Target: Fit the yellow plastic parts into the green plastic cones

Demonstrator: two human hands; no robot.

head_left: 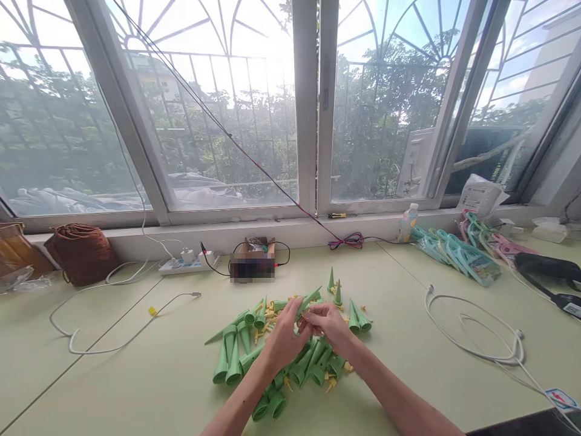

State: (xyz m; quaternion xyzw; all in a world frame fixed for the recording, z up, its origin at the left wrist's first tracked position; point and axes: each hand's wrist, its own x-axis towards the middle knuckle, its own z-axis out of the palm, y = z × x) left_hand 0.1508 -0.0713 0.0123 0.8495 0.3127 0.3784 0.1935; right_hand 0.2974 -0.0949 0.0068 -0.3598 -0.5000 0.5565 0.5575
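My left hand (285,332) is closed around a green plastic cone (312,296), whose pointed tip slants up to the right. At the cone's lower end, the fingers of my right hand (333,327) are pinched together; what they grip is hidden. Beneath and around both hands lies a pile of similar hollow green cones (233,368), some with their wide open ends facing me. Small yellow plastic pieces (331,384) are scattered among them. Two cones (337,293) stand upright just beyond my right hand, and a pair (359,317) leans together to its right.
Behind the pile are a small box (267,247) and a white power strip (181,266). White cables (476,357) lie on both sides. A brown bag (82,254) sits at left. Against the window stands a bottle (407,224), with wrapped pastel plastic items (472,257) at right.
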